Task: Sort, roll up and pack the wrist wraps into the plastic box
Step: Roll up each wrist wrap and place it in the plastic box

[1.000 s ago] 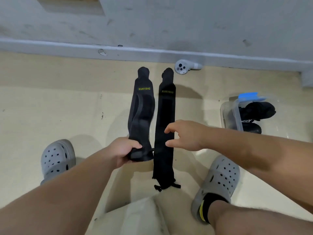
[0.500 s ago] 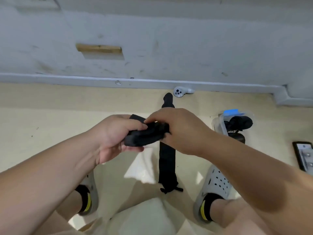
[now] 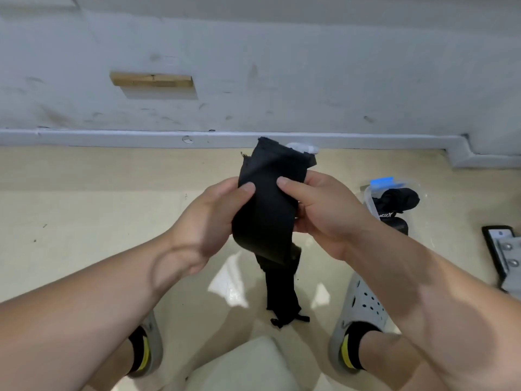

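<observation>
A black wrist wrap (image 3: pixel 266 210) is held up in front of me, bent over on itself. My left hand (image 3: pixel 217 218) grips its left edge with the thumb on the front. On the other side, my right hand (image 3: pixel 318 213) holds the right edge, thumb on the cloth. A second black wrist wrap (image 3: pixel 282 294) lies flat on the floor below, partly hidden by the held one. The clear plastic box (image 3: pixel 369 201) with a blue clip stands on the floor at the right and holds rolled black wraps (image 3: pixel 400 198).
I squat on a beige floor, grey clogs (image 3: pixel 361 309) on both feet. A grey wall with a skirting ledge (image 3: pixel 112 135) runs across the back. A white controller (image 3: pixel 303 148) peeks out behind the wrap. A dark device (image 3: pixel 501 249) lies at the right edge.
The left wrap came off the floor into both hands, first bunched sideways, now turned upright and bent over. The view tilted up toward the wall.
</observation>
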